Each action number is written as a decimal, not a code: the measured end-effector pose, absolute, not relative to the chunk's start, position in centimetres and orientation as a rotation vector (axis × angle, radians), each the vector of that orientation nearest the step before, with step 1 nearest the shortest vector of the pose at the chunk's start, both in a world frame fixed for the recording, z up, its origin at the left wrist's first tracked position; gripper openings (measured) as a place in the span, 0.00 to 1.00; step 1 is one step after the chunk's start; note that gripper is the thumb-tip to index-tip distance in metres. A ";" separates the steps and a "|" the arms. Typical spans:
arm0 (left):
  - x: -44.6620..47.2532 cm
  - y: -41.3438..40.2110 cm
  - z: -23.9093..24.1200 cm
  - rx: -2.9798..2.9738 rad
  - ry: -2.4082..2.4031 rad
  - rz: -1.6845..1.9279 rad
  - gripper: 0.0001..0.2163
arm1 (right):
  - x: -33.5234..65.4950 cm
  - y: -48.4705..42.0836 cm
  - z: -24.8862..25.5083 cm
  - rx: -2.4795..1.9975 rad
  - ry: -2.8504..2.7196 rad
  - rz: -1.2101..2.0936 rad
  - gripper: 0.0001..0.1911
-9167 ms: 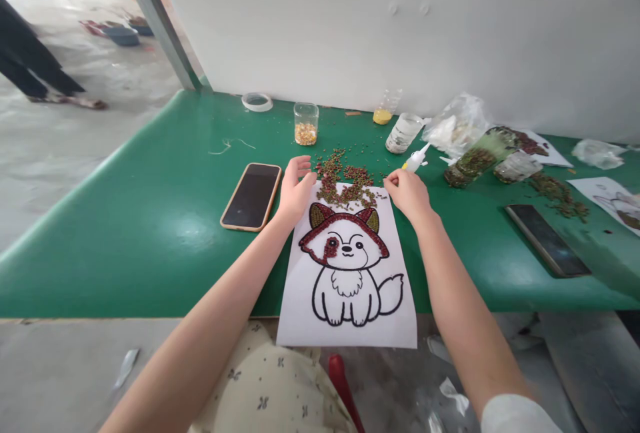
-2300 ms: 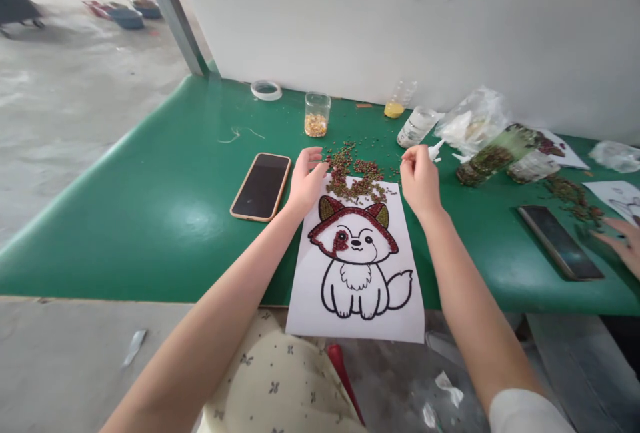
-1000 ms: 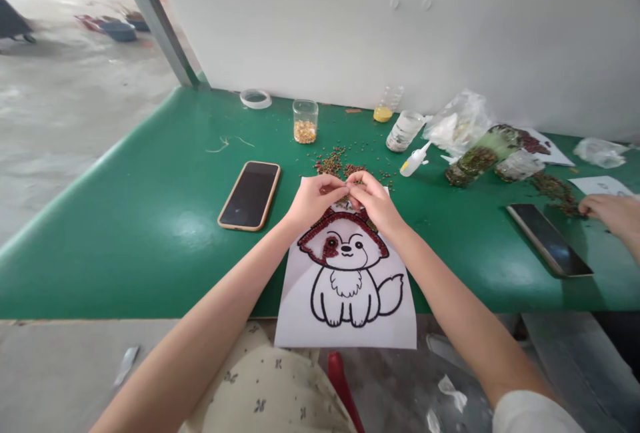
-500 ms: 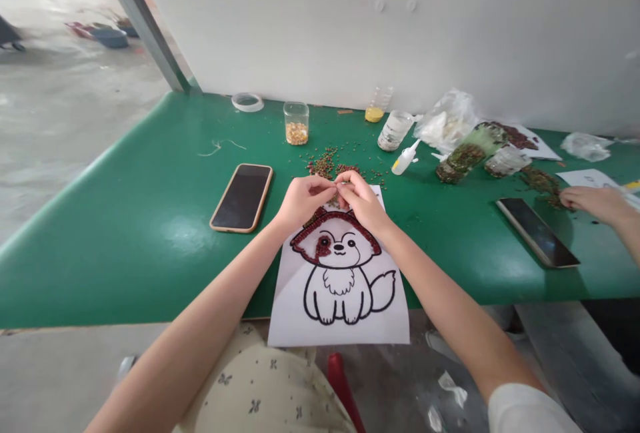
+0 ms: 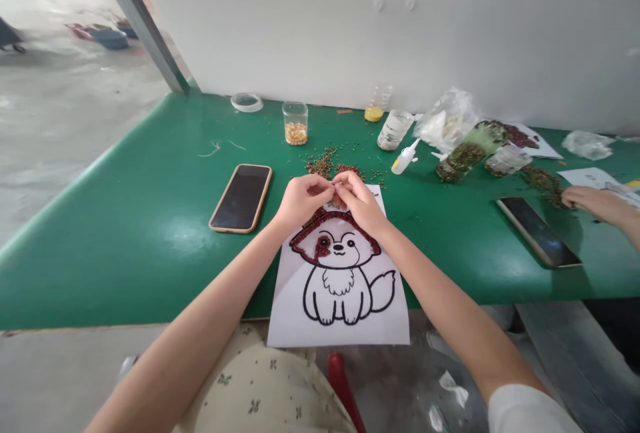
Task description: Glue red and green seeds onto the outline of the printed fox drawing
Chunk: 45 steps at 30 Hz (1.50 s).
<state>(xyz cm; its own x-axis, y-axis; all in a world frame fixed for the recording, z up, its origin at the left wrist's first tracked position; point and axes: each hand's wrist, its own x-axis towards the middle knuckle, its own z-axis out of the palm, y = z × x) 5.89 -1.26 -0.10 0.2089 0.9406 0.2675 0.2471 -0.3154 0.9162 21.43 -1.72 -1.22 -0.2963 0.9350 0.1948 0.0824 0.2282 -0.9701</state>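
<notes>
My left hand [image 5: 305, 201] and my right hand [image 5: 361, 203] meet over the top of a paper drawing [image 5: 340, 313] of a seated animal. The fingertips of both are pinched together, and whatever they hold is too small to make out. Dark red beans [image 5: 324, 246] cover the rim of the animal's head and the patch round one eye; the body and tail are bare outline. Just beyond my fingers, a loose pile of green and red beans [image 5: 323, 163] lies on the table, partly hidden by my hands.
A phone [image 5: 241, 198] lies left of the paper. Behind are a square jar of corn kernels [image 5: 296, 132], a glue bottle [image 5: 405, 158] and a plastic bag [image 5: 447, 120]. At right, another person's hand [image 5: 595, 203] reaches toward a dark pile [image 5: 543, 183], near a second phone [image 5: 540, 233].
My hands stay pinched together in nearly the same place, with only a slight shift of the fingers. The drawing lies as before.
</notes>
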 end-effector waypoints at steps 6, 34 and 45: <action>5.9 -1.1 -0.4 1.679 1.124 1.168 0.04 | 21.2 -1.9 -1.2 -0.982 -1.608 1.166 0.07; 3.5 1.2 -1.4 1.246 1.329 1.719 0.15 | 27.6 2.7 -2.1 -1.356 -1.320 0.715 0.09; 3.5 1.5 -1.5 1.163 1.295 1.728 0.14 | 30.2 2.2 -1.3 -1.716 -1.809 0.168 0.05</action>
<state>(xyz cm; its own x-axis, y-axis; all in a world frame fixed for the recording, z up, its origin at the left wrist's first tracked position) 3.52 1.49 -1.53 -0.3738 0.8913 0.2568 -0.0036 -0.2782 0.9605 30.17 2.20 -1.28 0.0481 0.9353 0.3507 0.8548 0.1431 -0.4988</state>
